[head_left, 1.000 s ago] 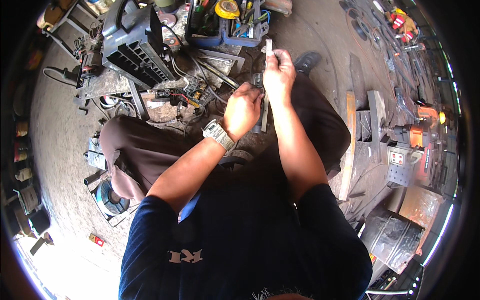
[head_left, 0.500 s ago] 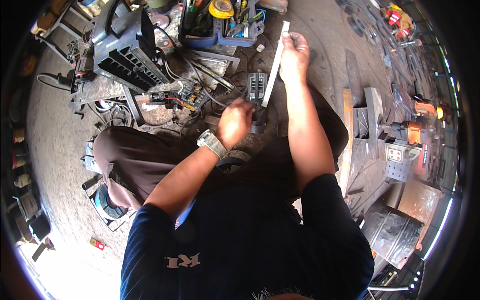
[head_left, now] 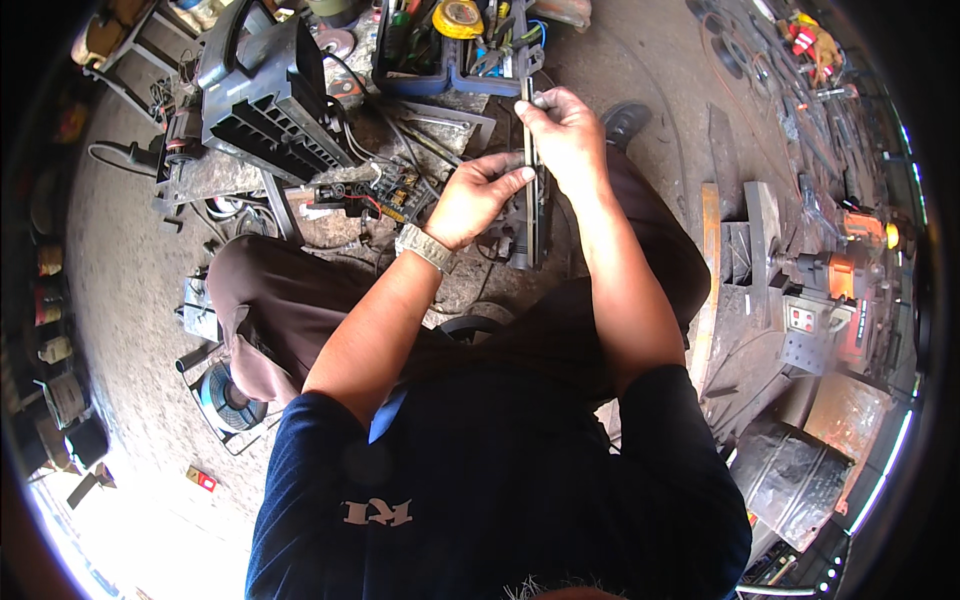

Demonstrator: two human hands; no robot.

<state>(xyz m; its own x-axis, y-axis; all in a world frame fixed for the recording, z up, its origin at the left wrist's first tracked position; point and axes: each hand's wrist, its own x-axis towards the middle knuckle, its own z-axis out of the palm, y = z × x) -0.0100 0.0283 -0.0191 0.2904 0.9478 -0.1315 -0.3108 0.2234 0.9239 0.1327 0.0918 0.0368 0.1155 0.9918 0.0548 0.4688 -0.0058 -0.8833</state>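
Observation:
Both hands are on a long narrow metal strip (head_left: 532,215), seen nearly edge-on and running away from me above the floor between my knees. My left hand (head_left: 478,198) pinches it near its middle with thumb and fingers. Farther up, my right hand (head_left: 568,135) grips it between thumb and curled fingers. A dark cylindrical part (head_left: 519,248) lies beneath the strip's near end, partly covered by it. To the left of my left hand sits a circuit board (head_left: 400,192) with wires attached.
A black machine housing (head_left: 265,100) with vents and a handle stands at the far left. A blue toolbox (head_left: 490,86) with hand tools and a yellow tape measure (head_left: 458,18) lies ahead. Rightward are a metal drum (head_left: 785,470) and an orange power tool (head_left: 842,275). Cables trail around.
The strip has swung from slanted, with its broad face showing, to nearly straight and edge-on. My right hand has come down and left; my left hand has risen and now grips the strip.

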